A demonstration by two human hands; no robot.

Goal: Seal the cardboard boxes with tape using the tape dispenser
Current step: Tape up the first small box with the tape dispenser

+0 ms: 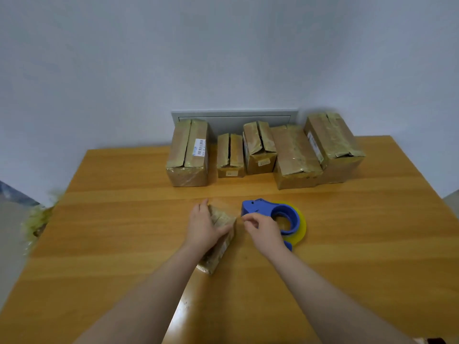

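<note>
A small cardboard box wrapped in shiny tape lies on the wooden table in front of me. My left hand rests flat on its top, fingers spread over the far end. A blue tape dispenser with a yellowish tape roll lies on its side just to the right. My right hand hovers over the dispenser's near side, thumb and forefinger pinched together by its front edge; whether tape is between them I cannot tell.
Several taped cardboard boxes stand in a row at the table's far edge against a white wall with a grey panel. A crumpled heap of used tape lies off the table's left side.
</note>
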